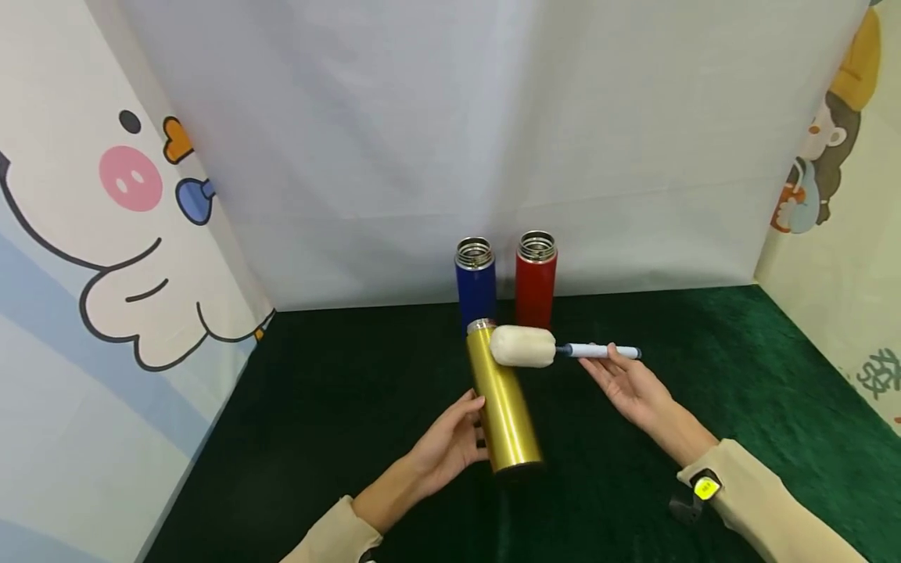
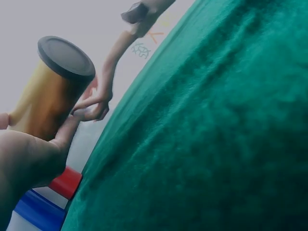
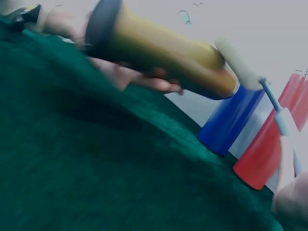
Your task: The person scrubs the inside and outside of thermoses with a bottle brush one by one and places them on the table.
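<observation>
Left hand [image 1: 449, 439] gripping gold bottle [image 1: 505, 414] above desk [image 1: 317, 407], right hand [image 1: 633, 389] pinching sponge brush [image 1: 524, 346], its head overlapping gold bottle's top, contact unclear, blue bottle [image 1: 476, 289] behind partly hidden, desk stretching left of gold bottle

Left fingers [image 1: 468, 407] hold gold bottle [image 1: 505, 407], right fingers [image 1: 597, 372] pale-headed brush [image 1: 573, 350]; blue bottle [image 1: 476, 291], red bottle [image 1: 536, 289] stand behind.

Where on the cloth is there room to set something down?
Bare green cloth lies between the left hand and left wall, and between the right hand and right wall. Crowded: the middle, where the gold bottle and sponge brush are held in front of the blue bottle and red bottle.
</observation>
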The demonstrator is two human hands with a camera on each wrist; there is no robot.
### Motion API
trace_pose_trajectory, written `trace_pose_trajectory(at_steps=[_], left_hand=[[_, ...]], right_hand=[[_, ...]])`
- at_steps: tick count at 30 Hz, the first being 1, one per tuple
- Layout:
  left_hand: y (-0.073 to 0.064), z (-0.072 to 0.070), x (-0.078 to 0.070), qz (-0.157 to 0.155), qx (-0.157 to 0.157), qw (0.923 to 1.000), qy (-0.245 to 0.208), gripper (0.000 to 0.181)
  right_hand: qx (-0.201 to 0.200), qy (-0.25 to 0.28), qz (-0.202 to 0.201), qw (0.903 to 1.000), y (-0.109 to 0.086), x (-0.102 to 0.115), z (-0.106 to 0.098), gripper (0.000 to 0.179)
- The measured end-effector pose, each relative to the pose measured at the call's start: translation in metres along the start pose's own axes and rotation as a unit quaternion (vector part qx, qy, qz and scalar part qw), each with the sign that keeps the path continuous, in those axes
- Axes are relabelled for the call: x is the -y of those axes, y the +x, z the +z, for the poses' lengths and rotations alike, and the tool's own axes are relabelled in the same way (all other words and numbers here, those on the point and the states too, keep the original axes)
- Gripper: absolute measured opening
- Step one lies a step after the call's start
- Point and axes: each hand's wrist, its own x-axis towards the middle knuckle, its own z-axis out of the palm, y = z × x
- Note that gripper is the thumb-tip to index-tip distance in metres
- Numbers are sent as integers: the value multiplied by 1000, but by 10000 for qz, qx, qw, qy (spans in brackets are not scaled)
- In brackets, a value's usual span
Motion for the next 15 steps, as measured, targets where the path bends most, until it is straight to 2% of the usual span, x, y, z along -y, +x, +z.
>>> trace_pose_trajectory(at_steps=[3,9,13,15], left_hand=[[0,-2,-3,153,16,9997,-211,46],[2,-1,-5,393,-203,9976,-542,42],[3,2,-3,333,-125,9977,-575,46],[3,4,0,286,-23,9981,-551,45]], right_hand=[[196,-547,132,9982,-11,-1,-6,30],[529,-1521,156,9868,-21,3,-19,17],[676,-1757,212,9819,-17,7,-21,19],[705,-1647,239,9835,-13,8,-17,18]])
